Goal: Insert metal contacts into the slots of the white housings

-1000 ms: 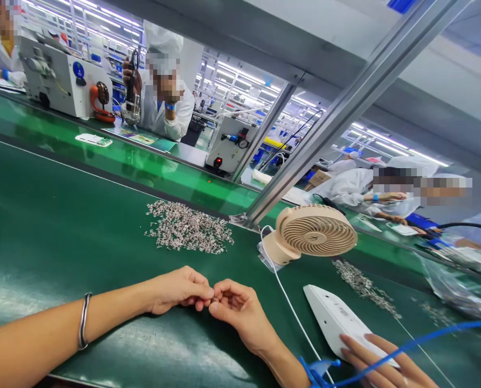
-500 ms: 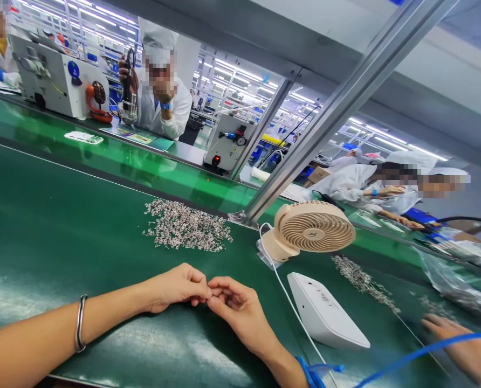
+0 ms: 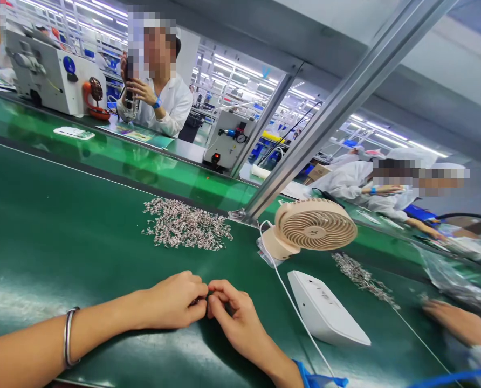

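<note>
Head view: left hand (image 3: 176, 302), right hand (image 3: 232, 315) fingertips pinched together (part hidden); metal parts pile (image 3: 186, 225) well beyond.

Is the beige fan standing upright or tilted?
Tilted: the beige fan leans back on its base, grille facing up, on the green belt.

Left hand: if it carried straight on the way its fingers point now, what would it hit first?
The left hand points rightward, fingertips all but meeting the right hand, so it would probably meet those fingers first. Whether they already touch is unclear. The white device lies farther on.
</note>
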